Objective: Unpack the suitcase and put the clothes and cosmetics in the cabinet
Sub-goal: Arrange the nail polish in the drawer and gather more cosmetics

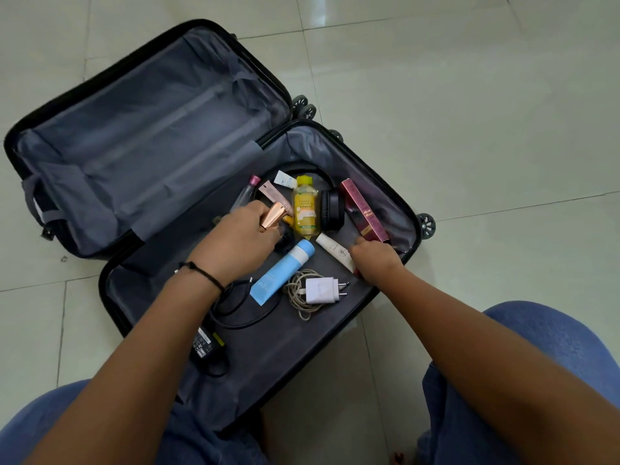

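The black suitcase (414, 223) lies open on the floor; its far half holds only grey lining. In the near half lie cosmetics: a yellow bottle (304, 209), a blue tube (283, 271), a white tube (332, 248), a maroon box (364, 209), a pink-capped bottle (246, 193) and two small tubes. My left hand (240, 243) grips a rose-gold capped item (273, 214). My right hand (377, 260) curls round something red at the case's right wall, beside the white tube; most of that thing is hidden.
Black headphones (330, 209), a white charger with coiled cable (320, 290) and a black power adapter with cord (204, 344) also lie in the case. Pale floor tiles surround it. My knees in blue jeans frame the bottom of the view.
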